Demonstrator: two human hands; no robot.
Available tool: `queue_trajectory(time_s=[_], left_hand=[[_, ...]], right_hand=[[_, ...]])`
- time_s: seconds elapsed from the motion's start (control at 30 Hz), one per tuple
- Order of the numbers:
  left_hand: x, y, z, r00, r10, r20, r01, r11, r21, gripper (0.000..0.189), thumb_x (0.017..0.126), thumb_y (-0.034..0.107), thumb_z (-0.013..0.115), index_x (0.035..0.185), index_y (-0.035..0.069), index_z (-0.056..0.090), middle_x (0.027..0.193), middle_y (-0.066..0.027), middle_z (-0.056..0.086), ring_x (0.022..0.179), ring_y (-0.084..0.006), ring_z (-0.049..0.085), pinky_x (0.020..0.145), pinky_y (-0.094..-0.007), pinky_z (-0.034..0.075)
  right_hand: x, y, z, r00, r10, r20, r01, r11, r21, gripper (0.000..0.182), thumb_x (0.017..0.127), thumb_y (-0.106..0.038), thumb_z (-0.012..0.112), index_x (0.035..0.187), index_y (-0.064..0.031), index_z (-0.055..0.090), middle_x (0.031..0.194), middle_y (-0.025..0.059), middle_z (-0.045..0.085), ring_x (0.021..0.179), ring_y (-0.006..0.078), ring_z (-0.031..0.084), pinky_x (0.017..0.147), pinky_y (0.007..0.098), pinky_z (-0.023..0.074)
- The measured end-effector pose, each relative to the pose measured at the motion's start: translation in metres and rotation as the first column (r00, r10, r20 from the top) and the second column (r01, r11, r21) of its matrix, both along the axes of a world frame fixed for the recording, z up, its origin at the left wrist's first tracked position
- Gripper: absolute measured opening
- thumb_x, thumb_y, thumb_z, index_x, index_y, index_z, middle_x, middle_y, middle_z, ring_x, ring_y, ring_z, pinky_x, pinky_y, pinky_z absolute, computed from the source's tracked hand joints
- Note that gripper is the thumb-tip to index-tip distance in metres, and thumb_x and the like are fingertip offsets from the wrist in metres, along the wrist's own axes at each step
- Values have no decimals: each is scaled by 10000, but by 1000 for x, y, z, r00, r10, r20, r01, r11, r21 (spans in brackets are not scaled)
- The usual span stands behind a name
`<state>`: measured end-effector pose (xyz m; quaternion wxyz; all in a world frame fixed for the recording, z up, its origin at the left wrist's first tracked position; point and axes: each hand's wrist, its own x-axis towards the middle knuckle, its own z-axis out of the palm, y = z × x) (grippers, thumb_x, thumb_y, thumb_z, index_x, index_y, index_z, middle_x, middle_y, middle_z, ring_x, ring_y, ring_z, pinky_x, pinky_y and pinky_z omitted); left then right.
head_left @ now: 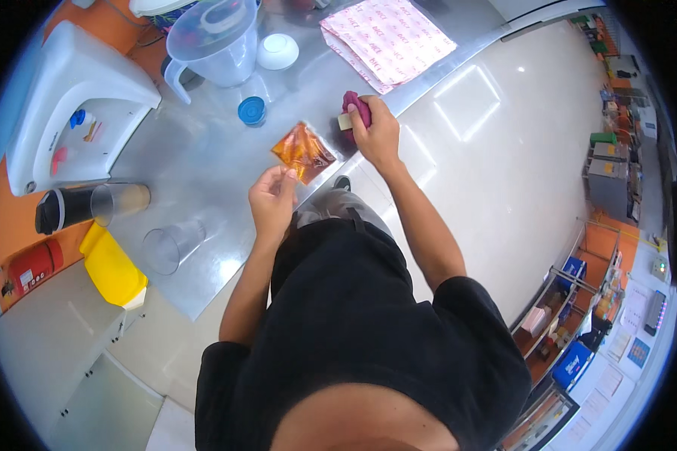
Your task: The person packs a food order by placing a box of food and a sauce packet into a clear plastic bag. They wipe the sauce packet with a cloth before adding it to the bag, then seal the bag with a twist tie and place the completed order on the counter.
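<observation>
My left hand (272, 195) has its thumb and fingertips together at the near left corner of a clear plastic packet of orange-brown liquid (304, 151). The packet is close to the front edge of the steel counter (146, 152). A crumpled maroon cloth (354, 104) is bunched in my right hand (379, 132), low over the counter just right of the packet. Something small and pale, maybe a tag, shows beside my right thumb. Beyond the packet sits a blue round lid (252, 110).
A clear plastic jug (214, 45), a white bowl (277, 51) and folded printed paper (386, 42) occupy the counter's far part. Leftward are a white dispenser-like housing (84, 73), clear cups (172, 248) and a yellow container (113, 265). Shelving (564, 293) lines the right side.
</observation>
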<state>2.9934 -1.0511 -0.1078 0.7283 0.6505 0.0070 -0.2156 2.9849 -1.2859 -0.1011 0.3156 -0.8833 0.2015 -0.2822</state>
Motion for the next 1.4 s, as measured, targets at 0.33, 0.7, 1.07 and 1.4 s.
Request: queue_trajectory(time_s=[0.33, 0.7, 1.07, 1.4], left_hand=[[6, 22, -64, 999, -16, -45, 32, 926, 376, 147, 876, 87, 710, 950, -38, 723, 737, -49, 694, 561, -70, 543, 505, -228, 412], [-13, 35, -32, 997, 63, -52, -40, 934, 356, 197, 899, 142, 728, 1006, -22, 709, 840, -23, 687, 646, -73, 540, 583, -238, 433], [-129, 32, 100, 917, -354, 182, 393, 877, -276, 126, 935, 55, 668, 1038, 37, 598, 1066, -64, 675, 1002, -131, 626, 904, -300, 487], [-422, -164, 93, 336, -922, 190, 941, 321, -107, 109, 961, 50, 643, 1057, 31, 597, 1068, -55, 678, 1019, -136, 639, 927, -327, 515]], right_hand=[[-21, 84, -46, 855, 452, -255, -518, 771, -370, 259, 759, -214, 722, 993, -167, 619, 881, 82, 615, 627, 274, 648, 553, 399, 544], [-31, 41, -53, 851, 471, -232, -525, 787, -325, 264, 860, -368, 694, 1028, -183, 608, 1105, 139, 618, 693, 326, 681, 585, 440, 554], [-182, 31, 81, 826, 535, 178, -484, 511, 710, 444, 1009, -432, 535, 1279, -86, 597, 1199, 106, 635, 1105, 214, 608, 958, 389, 474], [-628, -10, 82, 860, -327, 392, -235, 429, 872, 181, 921, -86, 703, 1075, 8, 688, 1016, 70, 721, 946, 141, 660, 884, 314, 517]])
